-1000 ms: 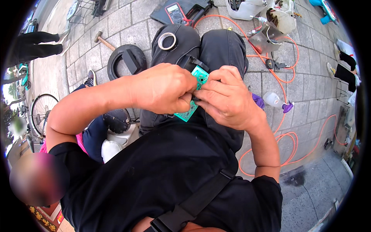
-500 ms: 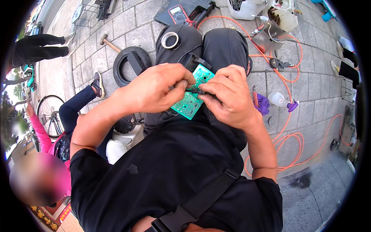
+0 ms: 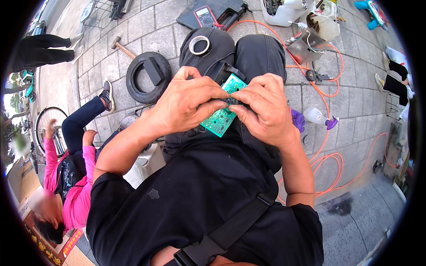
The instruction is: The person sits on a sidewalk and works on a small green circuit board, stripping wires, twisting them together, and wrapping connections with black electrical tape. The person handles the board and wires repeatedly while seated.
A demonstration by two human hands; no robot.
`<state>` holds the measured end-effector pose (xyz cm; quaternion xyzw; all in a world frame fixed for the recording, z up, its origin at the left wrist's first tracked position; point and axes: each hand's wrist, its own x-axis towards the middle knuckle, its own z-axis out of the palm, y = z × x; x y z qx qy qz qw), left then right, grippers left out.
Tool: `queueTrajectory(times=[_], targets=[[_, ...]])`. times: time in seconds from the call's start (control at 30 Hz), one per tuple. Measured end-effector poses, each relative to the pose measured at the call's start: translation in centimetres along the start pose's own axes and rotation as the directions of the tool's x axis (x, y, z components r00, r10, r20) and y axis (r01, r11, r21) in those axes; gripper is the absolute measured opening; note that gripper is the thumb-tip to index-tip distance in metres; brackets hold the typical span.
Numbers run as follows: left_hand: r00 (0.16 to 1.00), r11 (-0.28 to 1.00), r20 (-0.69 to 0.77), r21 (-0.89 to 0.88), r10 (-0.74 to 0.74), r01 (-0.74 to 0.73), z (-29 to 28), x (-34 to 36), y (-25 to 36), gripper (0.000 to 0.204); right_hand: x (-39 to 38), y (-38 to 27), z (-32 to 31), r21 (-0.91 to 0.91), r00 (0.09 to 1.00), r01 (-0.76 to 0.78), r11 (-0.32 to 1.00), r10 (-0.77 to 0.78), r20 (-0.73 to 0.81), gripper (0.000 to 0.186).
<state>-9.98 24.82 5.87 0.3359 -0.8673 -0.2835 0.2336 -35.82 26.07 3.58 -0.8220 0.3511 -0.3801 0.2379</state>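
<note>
A green circuit board (image 3: 220,119) rests tilted over my lap, above my dark trousers. My left hand (image 3: 186,104) grips its left side, fingers curled over the top edge. My right hand (image 3: 262,108) pinches the board's upper right part, where a small black component sits between my thumbs. The middle of the board is hidden under my fingers. A roll of tape (image 3: 199,45) lies on my left knee.
On the paving lie a small black tyre (image 3: 147,76), a hammer (image 3: 120,45), a multimeter on a black case (image 3: 205,16), an orange cable (image 3: 330,146) looping at right and a plastic bottle (image 3: 317,116). A person in pink (image 3: 73,177) sits at my left.
Both hands shifted slightly on the board and closed in together over its upper edge. The person in pink moved their leg and arm at the left.
</note>
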Motion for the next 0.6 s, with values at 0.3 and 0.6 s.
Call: queueTrajectory(times=[0.3, 0.6], targets=[[0.995, 0.998, -0.092, 0.055, 0.038, -0.033, 0.33, -0.19, 0.0, 0.024, 0.62, -0.11, -0.01, -0.021, 0.999, 0.03, 0.999, -0.03, 0.015, 0.033], [0.982, 0.991, -0.157, 0.106, 0.101, -0.085, 0.71, -0.08, 0.08, 0.027, 0.13, -0.06, -0.04, -0.073, 0.998, 0.056, 0.996, -0.053, 0.036, 0.037]])
